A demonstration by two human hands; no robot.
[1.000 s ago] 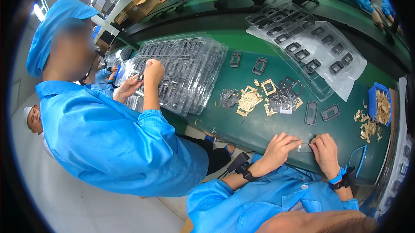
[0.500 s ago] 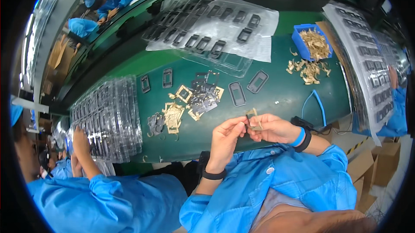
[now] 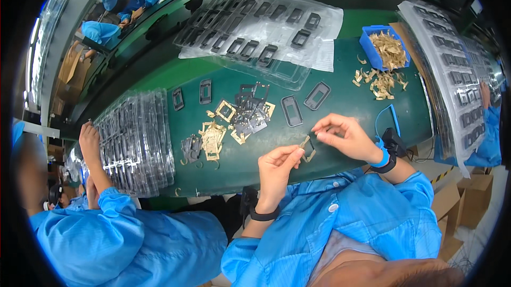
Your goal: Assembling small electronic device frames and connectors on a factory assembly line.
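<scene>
Above the near edge of the table, my left hand (image 3: 278,167) pinches a small thin frame-shaped piece (image 3: 311,155), tan with a dark side, between thumb and forefinger. To its right and slightly higher, my right hand (image 3: 345,137) has thumb and forefinger brought together near the upper end of that piece. Whatever may be between those right fingertips is too small to make out. Beyond my hands lie two black rectangular housings (image 3: 291,111) with open middles. Left of them spreads a pile of thin black frames (image 3: 250,109), with tan frame-shaped backings (image 3: 213,140) beside it.
A blue bin (image 3: 371,53) of curled tan strips stands at the back right, with loose strips (image 3: 384,86) before it. Clear trays of black parts (image 3: 255,31) lie at the back; more trays are stacked left (image 3: 136,143) and right (image 3: 447,53). A co-worker (image 3: 106,234) sits at my left.
My right hand has moved up and right, away from my left hand. The frame piece now shows in my left fingers. The co-worker's hand has risen along the left tray stack.
</scene>
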